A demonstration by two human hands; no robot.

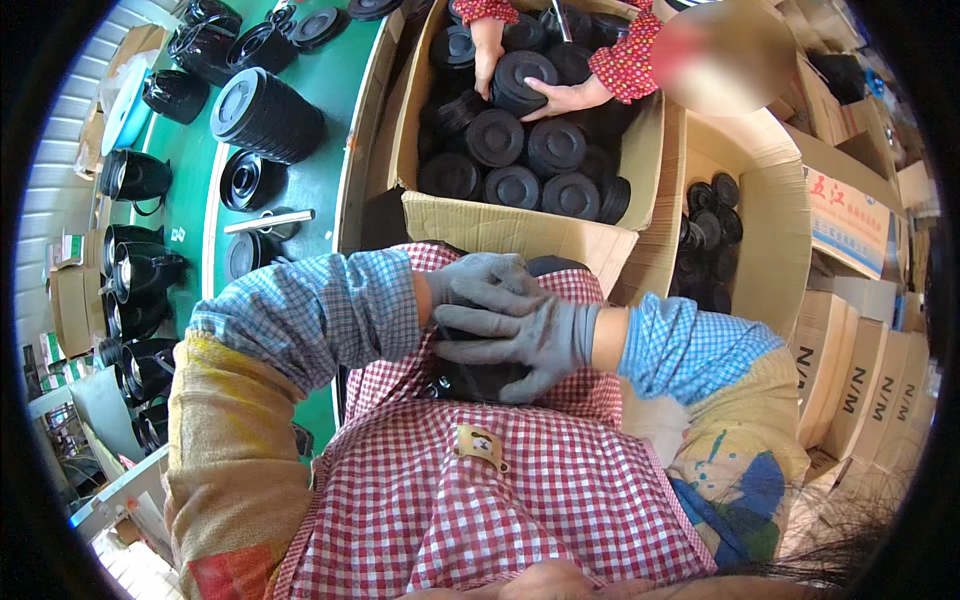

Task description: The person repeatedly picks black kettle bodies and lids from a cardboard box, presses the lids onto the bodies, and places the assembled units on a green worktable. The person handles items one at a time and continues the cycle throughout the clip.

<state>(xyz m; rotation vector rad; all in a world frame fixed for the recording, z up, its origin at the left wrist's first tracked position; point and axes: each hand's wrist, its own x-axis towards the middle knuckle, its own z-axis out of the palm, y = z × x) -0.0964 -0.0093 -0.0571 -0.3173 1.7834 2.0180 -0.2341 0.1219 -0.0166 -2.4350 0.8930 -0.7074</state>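
A glossy dark vessel [475,380] rests in my lap against the checked apron; most of it is covered by my hands, so its exact kind is hard to make out. My right hand [530,340], in a grey glove, lies across the vessel with its fingers reaching left and its thumb bent down the near side. Just beyond it, my left hand [482,280], gloved alike, curls at the vessel's far side, its fingers partly overlapped by the right hand.
Ahead, a cardboard box [520,232] holds many round black lids [495,138]; another person's hands [565,98] grip one. A second box [775,200] with lids stands right. On the green table [315,190] are a lid stack [268,115] and black jugs [145,272]. Cartons [865,390] line the right.
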